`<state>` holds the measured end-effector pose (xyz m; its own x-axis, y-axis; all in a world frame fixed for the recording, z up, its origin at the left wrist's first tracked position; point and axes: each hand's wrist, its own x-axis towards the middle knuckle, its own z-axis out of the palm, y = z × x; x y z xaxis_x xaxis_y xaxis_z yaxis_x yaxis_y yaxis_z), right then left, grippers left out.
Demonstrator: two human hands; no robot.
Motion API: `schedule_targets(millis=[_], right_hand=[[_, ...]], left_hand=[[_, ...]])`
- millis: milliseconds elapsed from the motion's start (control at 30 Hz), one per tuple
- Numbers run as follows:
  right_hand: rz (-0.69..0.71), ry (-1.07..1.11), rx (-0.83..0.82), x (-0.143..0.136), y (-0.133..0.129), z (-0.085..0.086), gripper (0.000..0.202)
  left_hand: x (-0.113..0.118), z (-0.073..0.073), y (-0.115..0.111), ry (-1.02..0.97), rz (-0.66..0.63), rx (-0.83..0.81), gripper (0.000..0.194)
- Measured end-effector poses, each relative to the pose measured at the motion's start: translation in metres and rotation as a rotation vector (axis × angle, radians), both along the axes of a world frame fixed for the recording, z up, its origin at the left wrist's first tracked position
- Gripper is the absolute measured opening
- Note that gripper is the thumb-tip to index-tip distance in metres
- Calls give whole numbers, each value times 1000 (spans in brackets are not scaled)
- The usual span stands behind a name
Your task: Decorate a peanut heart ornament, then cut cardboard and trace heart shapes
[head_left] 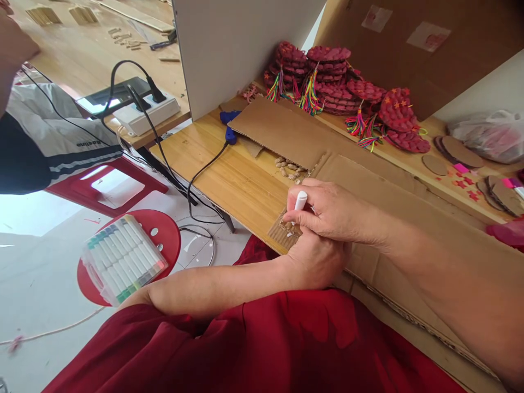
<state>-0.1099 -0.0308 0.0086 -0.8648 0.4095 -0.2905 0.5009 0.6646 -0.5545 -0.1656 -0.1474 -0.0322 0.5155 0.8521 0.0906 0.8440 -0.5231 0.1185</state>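
My right hand (pixel 333 210) is closed around a white marker pen (pixel 301 200), whose rounded end sticks up between thumb and fingers. Its lower end is mostly covered. Directly beneath, my left hand (pixel 317 259) touches the right one, and its fingers are hidden from view. Both are over the table's near edge, by a strip of corrugated cardboard (pixel 278 232) with small pale bits on it. Just beyond the hands, several peanuts (pixel 289 168) lie beside a brown cardboard sheet (pixel 278 128). More flat cardboard (pixel 368 191) runs under my right forearm.
Stacked red braided pieces with colourful tassels (pixel 331 82) stand at the back. A blue tool with a cord (pixel 231 134) lies on the table (pixel 229 174). Left are a power strip (pixel 147 113), a marker case (pixel 126 259) on a red stool (pixel 88 281), and another person's arm (pixel 16 49).
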Motion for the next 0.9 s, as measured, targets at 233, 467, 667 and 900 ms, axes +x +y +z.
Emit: schedule_targets(millis=[233,467,667,900], right_hand=[[45,-96,-21,-7,-3,3,20],[143,-205,-37,-17,-4,3,23],[186,-226,20,-26,-6,7,21],[157,-201,91,-27,4,2,20]], left_hand=[[3,-3,-3,43,20,71,50],[2,-1,-2,33,59,99,55],[3,0,-1,44,51,67,55],[-2,-1,0,-15,-29,20,50]])
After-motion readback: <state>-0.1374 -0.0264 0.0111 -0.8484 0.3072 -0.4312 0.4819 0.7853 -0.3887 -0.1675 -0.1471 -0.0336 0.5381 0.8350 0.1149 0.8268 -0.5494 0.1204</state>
